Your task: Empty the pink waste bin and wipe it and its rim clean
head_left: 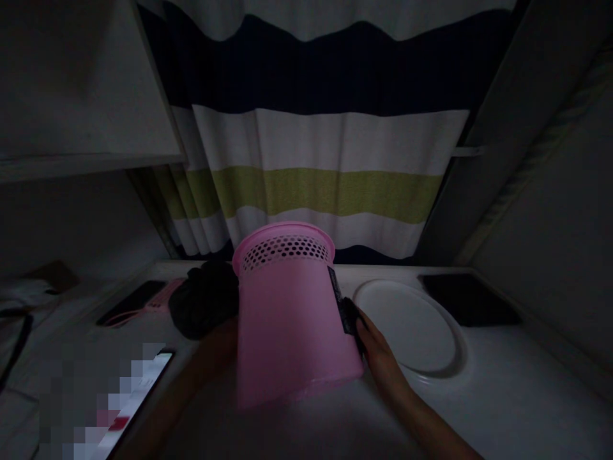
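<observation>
A pink plastic wastebasket [292, 326], with a band of round holes under its rim, is tilted between my two hands. My right hand [371, 335] grips its right side near a black label [339, 297]. A small black piece [352, 313], whose kind I cannot make out, lies between those fingers and the wall. My left hand [230, 332] is against the left side of the wastebasket, its fingers hidden behind it. Close to that hand sits a crumpled black bundle [204, 300], perhaps a plastic bag.
On the white table, a round white lid or tray [407, 326] lies to the right, with a flat black item [469, 299] behind it. At left are a lit phone [138, 402], a dark flat object [131, 301] and a pink strap [160, 299]. A striped curtain [311, 140] hangs behind.
</observation>
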Demonstrator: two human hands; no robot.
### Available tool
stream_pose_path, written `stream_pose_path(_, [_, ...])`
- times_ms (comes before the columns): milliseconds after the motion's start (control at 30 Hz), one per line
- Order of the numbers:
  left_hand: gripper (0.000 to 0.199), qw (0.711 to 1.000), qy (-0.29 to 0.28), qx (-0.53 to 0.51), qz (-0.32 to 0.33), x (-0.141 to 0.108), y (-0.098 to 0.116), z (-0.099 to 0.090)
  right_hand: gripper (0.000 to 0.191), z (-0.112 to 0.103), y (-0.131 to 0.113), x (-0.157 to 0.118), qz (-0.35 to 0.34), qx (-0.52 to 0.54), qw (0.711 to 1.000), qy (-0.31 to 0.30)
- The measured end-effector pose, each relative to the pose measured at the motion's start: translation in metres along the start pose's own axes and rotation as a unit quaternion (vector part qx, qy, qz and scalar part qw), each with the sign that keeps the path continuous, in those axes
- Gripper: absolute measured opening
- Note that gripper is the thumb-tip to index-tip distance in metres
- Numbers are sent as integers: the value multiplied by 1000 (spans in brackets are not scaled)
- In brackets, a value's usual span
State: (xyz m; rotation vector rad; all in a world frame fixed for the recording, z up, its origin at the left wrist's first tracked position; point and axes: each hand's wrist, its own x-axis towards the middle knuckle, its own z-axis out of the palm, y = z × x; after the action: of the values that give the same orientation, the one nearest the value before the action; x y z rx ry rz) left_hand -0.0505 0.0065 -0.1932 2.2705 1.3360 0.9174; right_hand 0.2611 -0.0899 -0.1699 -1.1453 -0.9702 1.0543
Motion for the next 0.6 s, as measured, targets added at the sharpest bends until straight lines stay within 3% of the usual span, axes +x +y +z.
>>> stream_pose_path(33, [22, 998, -31, 60, -16, 5, 2, -11, 53, 1, -4, 1, -8, -10, 1000, -9])
stream_pose_path(67, [25, 992, -16, 118, -44, 10, 6, -23, 54, 3, -7, 3, -19, -19, 999, -18])
stream_pose_path(133, [33, 977, 115, 166, -71, 19, 23, -43, 53, 9, -12, 11, -44, -36, 997, -44])
stream_pose_path(200, [36, 978, 175, 110, -31, 29, 46, -53, 52, 18, -15, 24, -80, -53, 992, -76])
stream_pose_path(333, [45, 989, 118, 6, 90, 43, 82, -41, 49, 34, -22, 48, -184, -138, 965, -129])
stream_pose_path(467, [48, 991, 108, -38, 74, 47, 90, -23, 44, 38, -35, 48, -250, -227, 925, -174])
stream_pose_path(600, [48, 990, 102, -61, 69, 48, 88, -21, 42, 40, -51, 19, -270, -252, 903, -219])
